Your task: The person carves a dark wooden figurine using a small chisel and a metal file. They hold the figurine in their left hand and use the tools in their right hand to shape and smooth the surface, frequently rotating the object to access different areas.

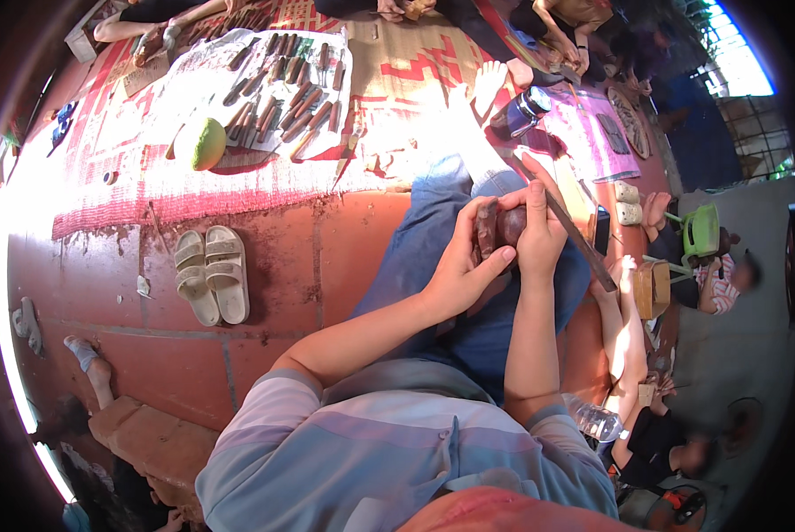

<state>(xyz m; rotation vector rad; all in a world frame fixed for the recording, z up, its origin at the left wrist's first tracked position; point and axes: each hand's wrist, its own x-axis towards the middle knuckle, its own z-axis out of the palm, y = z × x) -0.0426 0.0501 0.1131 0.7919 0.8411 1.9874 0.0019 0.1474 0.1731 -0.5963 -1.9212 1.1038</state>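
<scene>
Above my lap, a dark reddish-brown carved piece [510, 227], rounded and seemingly wooden, sits between both hands. My left hand [468, 262] is closed around its left and lower side, the thumb reaching across toward my right hand. My right hand [542, 238] closes on its right side, thumb pointing up. A long, narrow, flat brown bar [577, 239] slants past the right hand's outer edge, from above the fingers down to the right. Whether the right hand also grips this bar, I cannot tell. My jeans [424, 230] are under the hands.
Ahead left, several wooden-handled carving tools [300, 111] lie on a white cloth [211, 71] over a red patterned mat [113, 151], beside a green fruit [207, 144]. Sandals [213, 275] rest on the tiles. A dark jar [521, 111] and a plastic bottle [597, 419] are nearby. Other people sit around.
</scene>
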